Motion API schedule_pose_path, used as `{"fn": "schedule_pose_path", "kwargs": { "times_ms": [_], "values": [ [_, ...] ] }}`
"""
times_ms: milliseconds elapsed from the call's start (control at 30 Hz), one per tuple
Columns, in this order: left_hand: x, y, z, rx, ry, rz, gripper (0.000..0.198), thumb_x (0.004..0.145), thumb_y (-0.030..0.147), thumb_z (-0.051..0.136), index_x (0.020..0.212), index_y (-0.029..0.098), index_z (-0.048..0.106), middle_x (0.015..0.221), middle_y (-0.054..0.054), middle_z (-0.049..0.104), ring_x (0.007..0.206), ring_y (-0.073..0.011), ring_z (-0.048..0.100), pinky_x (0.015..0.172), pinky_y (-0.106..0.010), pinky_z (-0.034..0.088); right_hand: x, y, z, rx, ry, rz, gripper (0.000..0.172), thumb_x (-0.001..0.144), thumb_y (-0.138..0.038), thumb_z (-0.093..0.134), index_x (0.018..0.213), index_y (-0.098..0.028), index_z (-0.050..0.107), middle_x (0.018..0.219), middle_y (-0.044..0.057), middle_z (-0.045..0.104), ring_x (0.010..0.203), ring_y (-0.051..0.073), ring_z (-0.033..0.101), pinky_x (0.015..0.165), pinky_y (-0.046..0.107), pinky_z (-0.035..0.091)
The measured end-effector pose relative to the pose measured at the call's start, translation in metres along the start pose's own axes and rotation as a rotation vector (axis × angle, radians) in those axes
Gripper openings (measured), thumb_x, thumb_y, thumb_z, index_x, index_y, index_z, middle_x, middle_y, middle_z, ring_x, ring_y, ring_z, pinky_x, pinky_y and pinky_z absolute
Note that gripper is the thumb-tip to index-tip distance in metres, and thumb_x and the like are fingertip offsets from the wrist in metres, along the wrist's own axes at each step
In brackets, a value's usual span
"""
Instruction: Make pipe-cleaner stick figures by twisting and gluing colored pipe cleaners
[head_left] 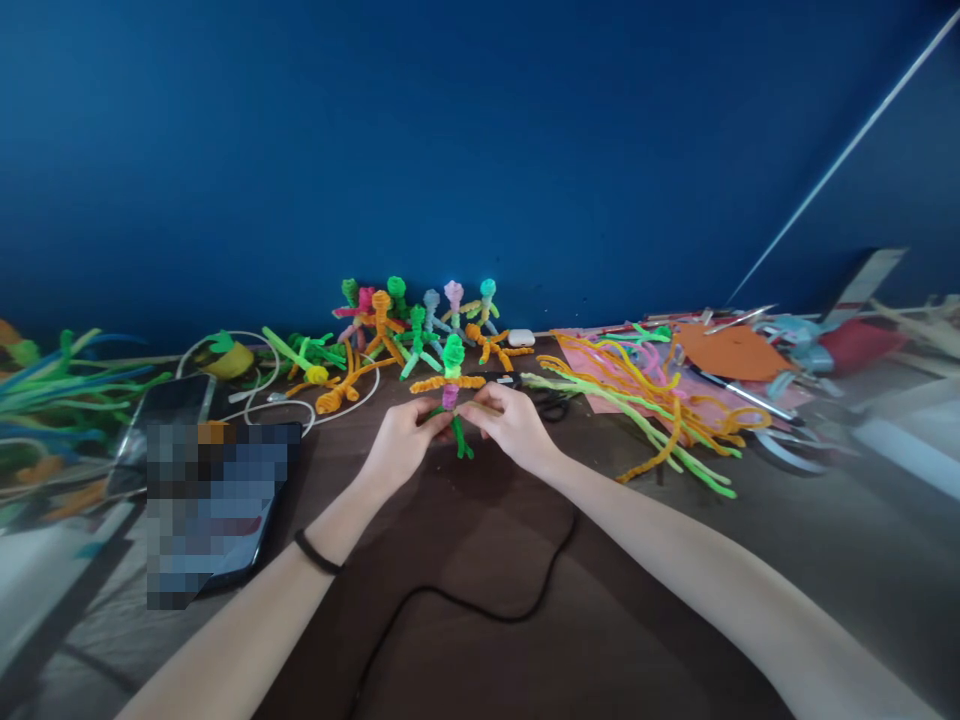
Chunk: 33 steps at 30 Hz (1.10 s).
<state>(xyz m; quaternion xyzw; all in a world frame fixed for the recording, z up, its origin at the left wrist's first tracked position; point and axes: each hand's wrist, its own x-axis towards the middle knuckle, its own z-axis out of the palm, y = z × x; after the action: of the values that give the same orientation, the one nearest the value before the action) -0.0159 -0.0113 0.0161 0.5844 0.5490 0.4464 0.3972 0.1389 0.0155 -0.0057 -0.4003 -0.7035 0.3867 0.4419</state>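
Observation:
Between my two hands is a small pipe cleaner figure (452,358) with a green head, orange arms, a purple middle and green legs. My left hand (407,432) pinches it from the left, near the purple middle and the legs. From the right, my right hand (510,420) is closed with thumb and finger together at the figure's lower body. Exactly which strand each hand grips is partly hidden by the fingers. Behind it, several finished-looking pipe cleaner figures (381,318) in orange, green, pink and blue lean near the wall.
Loose yellow and green pipe cleaners (660,405) lie to the right, beside an orange sheet (739,350). Black scissors (553,404) and a white earbud case (520,338) sit behind my right hand. A phone (279,480) lies at left; a black cable (480,617) crosses the table in front.

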Motion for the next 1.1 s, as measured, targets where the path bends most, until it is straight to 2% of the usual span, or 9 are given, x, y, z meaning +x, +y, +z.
{"fn": "schedule_pose_path", "kwargs": {
  "times_ms": [100,267,400,500,667,800,900,1100],
  "values": [
    [-0.0007,-0.0019,0.0018,-0.060,-0.029,-0.014,0.019,0.066,0.033,0.064,0.068,0.014,0.065,0.060,-0.001,0.062,0.060,-0.0154,0.058,0.062,-0.027,0.048,-0.0020,0.0013,0.0003,-0.215,0.043,-0.102,0.028,0.075,-0.044,0.056,0.071,-0.017,0.053,0.061,-0.001,0.057,0.055,0.010,0.052,0.052,0.020,0.036],
    [0.0008,-0.0045,0.0014,-0.266,-0.067,-0.099,0.033,0.061,0.031,0.069,0.088,0.013,0.060,0.073,-0.002,0.066,0.061,-0.0133,0.059,0.062,-0.027,0.050,-0.0052,0.0036,-0.0020,-0.521,0.112,-0.393,0.022,0.086,-0.037,0.046,0.090,-0.019,0.058,0.080,0.000,0.066,0.066,0.009,0.059,0.060,0.018,0.038],
    [0.0015,-0.0063,-0.0005,-0.258,-0.124,-0.089,0.027,0.062,0.031,0.069,0.079,0.012,0.059,0.064,-0.001,0.063,0.057,-0.0121,0.059,0.060,-0.026,0.050,-0.0047,0.0049,-0.0053,-0.752,0.133,-0.641,0.024,0.089,-0.032,0.041,0.083,-0.019,0.060,0.079,0.002,0.063,0.073,0.010,0.058,0.065,0.019,0.038],
    [0.0007,-0.0062,-0.0014,-0.232,-0.134,-0.078,0.023,0.064,0.031,0.067,0.074,0.013,0.058,0.060,-0.001,0.062,0.055,-0.0124,0.059,0.058,-0.026,0.050,-0.0037,0.0047,-0.0057,-0.839,0.144,-0.711,0.024,0.089,-0.030,0.042,0.078,-0.018,0.059,0.074,0.002,0.061,0.070,0.010,0.056,0.066,0.020,0.037],
    [-0.0008,-0.0068,0.0011,-0.258,-0.152,-0.056,0.023,0.064,0.031,0.068,0.072,0.013,0.057,0.058,0.000,0.061,0.053,-0.0119,0.058,0.055,-0.025,0.049,-0.0035,0.0043,-0.0035,-0.805,0.168,-0.663,0.024,0.089,-0.029,0.041,0.077,-0.017,0.059,0.070,0.002,0.060,0.066,0.011,0.054,0.064,0.022,0.036],
    [-0.0010,-0.0086,0.0056,-0.367,-0.085,-0.035,0.026,0.061,0.030,0.070,0.076,0.013,0.058,0.067,0.000,0.063,0.062,-0.0116,0.059,0.061,-0.025,0.051,-0.0038,0.0052,-0.0026,-0.620,0.103,-0.580,0.023,0.089,-0.028,0.040,0.079,-0.017,0.058,0.075,0.003,0.061,0.072,0.011,0.056,0.066,0.021,0.037],
    [-0.0010,-0.0083,0.0074,-0.387,-0.070,-0.035,0.025,0.060,0.030,0.070,0.075,0.013,0.059,0.068,0.000,0.062,0.063,-0.0121,0.059,0.061,-0.025,0.051,-0.0037,0.0047,-0.0017,-0.462,0.068,-0.465,0.022,0.087,-0.029,0.042,0.079,-0.016,0.058,0.076,0.003,0.061,0.070,0.011,0.055,0.064,0.020,0.038],
    [-0.0016,-0.0056,0.0069,-0.367,-0.037,-0.011,0.021,0.060,0.029,0.069,0.070,0.014,0.058,0.060,0.001,0.060,0.054,-0.0104,0.056,0.054,-0.022,0.048,-0.0012,-0.0008,0.0011,-0.165,-0.015,-0.198,0.019,0.082,-0.030,0.049,0.074,-0.015,0.058,0.064,0.000,0.057,0.057,0.010,0.050,0.056,0.021,0.037]
  ]
}}
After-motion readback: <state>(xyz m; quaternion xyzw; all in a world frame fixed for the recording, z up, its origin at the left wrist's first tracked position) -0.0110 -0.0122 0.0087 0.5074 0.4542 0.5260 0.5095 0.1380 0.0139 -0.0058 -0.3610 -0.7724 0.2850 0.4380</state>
